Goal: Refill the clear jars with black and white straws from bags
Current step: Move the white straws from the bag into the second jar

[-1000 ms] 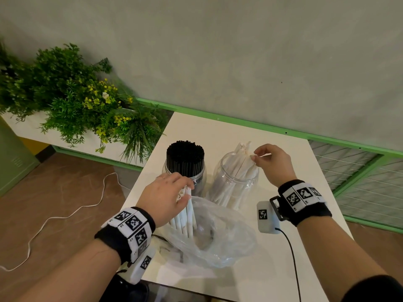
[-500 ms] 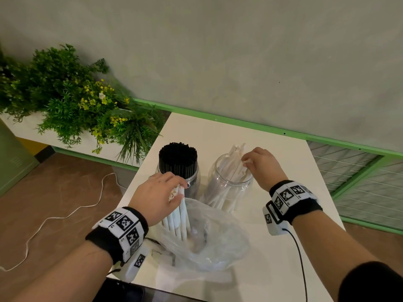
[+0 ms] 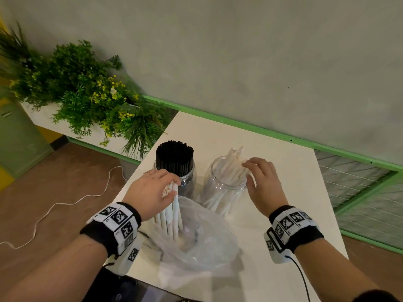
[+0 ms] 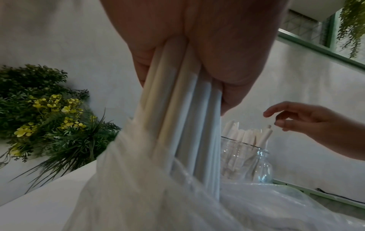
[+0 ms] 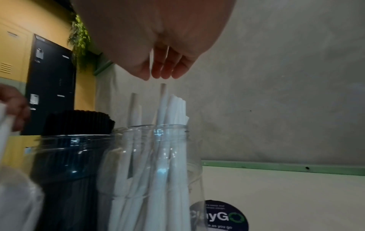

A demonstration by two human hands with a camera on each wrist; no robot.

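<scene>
On the table, two jars stand side by side at frame centre: the straw-packed jar left, the part-filled jar right. The bag lies before them, lower centre. Plants fill the upper left, beyond the table's edge.

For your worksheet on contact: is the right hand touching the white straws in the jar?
Apart. The right wrist view shows bare wall between the right hand fingertips and the tallest of the white straws standing in the jar.

A bundle of white straws stands upright in a crumpled clear plastic bag. Behind it, side by side: a clear jar packed with black straws, and a clear jar part-filled with leaning white straws.
</scene>
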